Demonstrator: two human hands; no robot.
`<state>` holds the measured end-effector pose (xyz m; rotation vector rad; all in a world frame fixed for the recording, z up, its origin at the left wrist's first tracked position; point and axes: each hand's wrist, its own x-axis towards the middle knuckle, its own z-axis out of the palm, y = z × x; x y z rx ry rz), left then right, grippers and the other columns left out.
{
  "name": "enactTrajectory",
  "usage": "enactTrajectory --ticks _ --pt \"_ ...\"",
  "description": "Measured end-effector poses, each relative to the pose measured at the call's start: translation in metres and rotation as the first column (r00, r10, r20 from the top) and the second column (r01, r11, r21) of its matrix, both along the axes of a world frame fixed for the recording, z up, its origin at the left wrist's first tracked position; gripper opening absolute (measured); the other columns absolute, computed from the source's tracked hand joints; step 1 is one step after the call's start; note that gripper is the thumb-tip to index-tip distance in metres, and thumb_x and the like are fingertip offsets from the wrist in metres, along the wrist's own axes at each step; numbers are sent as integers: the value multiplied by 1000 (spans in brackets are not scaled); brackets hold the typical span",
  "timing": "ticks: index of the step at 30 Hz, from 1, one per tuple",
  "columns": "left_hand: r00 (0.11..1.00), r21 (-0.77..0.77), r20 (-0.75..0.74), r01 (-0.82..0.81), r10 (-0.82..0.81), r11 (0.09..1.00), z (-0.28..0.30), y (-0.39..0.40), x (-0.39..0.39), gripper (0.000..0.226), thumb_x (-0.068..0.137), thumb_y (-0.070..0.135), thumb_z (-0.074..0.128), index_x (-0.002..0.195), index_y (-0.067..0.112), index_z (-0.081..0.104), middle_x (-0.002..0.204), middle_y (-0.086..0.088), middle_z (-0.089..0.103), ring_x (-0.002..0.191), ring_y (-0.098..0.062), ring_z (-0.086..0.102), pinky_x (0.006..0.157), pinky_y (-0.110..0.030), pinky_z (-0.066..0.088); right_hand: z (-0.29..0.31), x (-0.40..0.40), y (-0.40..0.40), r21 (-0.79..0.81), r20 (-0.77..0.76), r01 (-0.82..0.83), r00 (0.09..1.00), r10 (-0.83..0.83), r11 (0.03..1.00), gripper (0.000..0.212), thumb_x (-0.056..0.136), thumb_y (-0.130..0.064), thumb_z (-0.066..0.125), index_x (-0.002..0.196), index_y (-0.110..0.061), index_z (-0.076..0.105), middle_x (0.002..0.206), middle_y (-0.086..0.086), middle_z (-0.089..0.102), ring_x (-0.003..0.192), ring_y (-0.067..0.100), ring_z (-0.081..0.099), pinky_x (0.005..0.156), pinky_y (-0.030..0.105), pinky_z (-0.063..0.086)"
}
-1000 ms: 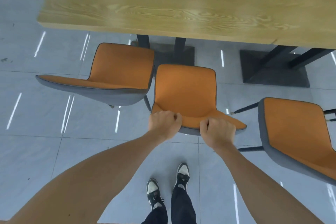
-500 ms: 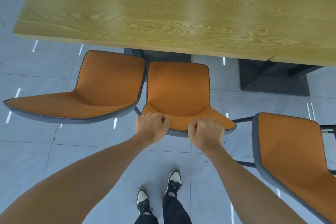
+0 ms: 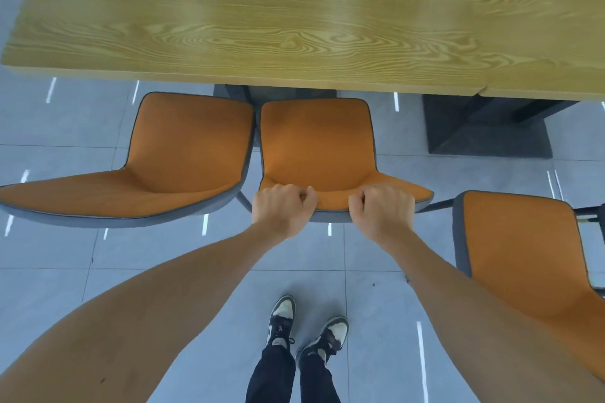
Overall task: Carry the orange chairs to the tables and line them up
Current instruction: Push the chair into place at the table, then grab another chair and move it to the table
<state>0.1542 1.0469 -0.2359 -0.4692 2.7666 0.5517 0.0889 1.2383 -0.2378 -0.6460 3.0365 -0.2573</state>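
An orange chair with a grey shell, the middle chair (image 3: 316,144), stands in front of me with its seat front just at the edge of the wooden table (image 3: 294,16). My left hand (image 3: 281,209) and my right hand (image 3: 381,211) both grip the top of its backrest, fingers curled over the rim. A second orange chair, the left chair (image 3: 183,154), sits right beside it, nearly touching, also facing the table. A third orange chair, the right chair (image 3: 527,249), stands apart to the right, farther from the table and turned at an angle.
Dark table bases (image 3: 487,127) stand under the tabletop behind the chairs. A seam (image 3: 481,93) marks where a second tabletop joins on the right. Grey tiled floor (image 3: 65,271) lies around me, and my feet (image 3: 304,327) are directly behind the middle chair.
The middle chair has moved forward toward the table in my two hands, and now lines up beside the left chair. I have stepped closer, so the table fills more of the view.
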Motion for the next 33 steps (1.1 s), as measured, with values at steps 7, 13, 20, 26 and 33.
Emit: enactTrajectory --ticks 7,13,20,26,33 --pt "990 21 138 -27 24 999 13 8 1 32 93 20 29 70 11 50 59 -6 52 54 -25 42 54 -31 28 26 16 21 -105 317 -88 941 117 991 43 100 -43 35 103 -20 71 113 -1 69 113 20 57 108 39 38" --pt "998 -65 24 65 -63 996 26 75 4 56 102 48 19 78 14 57 79 -5 62 83 -30 59 87 -44 45 63 63 120 -140 407 2 912 56 990 53 103 -47 36 147 -19 47 159 1 36 146 20 26 121 35 18" --pt "964 55 -35 264 -263 963 73 293 11 62 106 52 24 155 15 34 161 -13 31 152 -30 19 124 -53 7 112 82 312 28 332 100 937 -104 995 64 99 -55 16 143 -20 47 152 3 45 142 27 36 119 46 26" --pt "928 161 -126 367 -350 916 95 493 60 57 106 51 23 143 13 45 151 -12 43 145 -33 30 122 -54 15 128 120 483 116 223 174 955 -196 978 61 100 -48 21 140 -10 48 153 15 42 143 36 33 117 53 28" --pt "915 225 -94 403 -392 887 76 638 92 67 104 57 19 155 15 32 163 -12 31 152 -36 20 122 -57 17 102 142 627 162 176 342 913 -368 926 56 98 -47 25 142 -17 46 156 19 35 147 36 28 117 56 27"
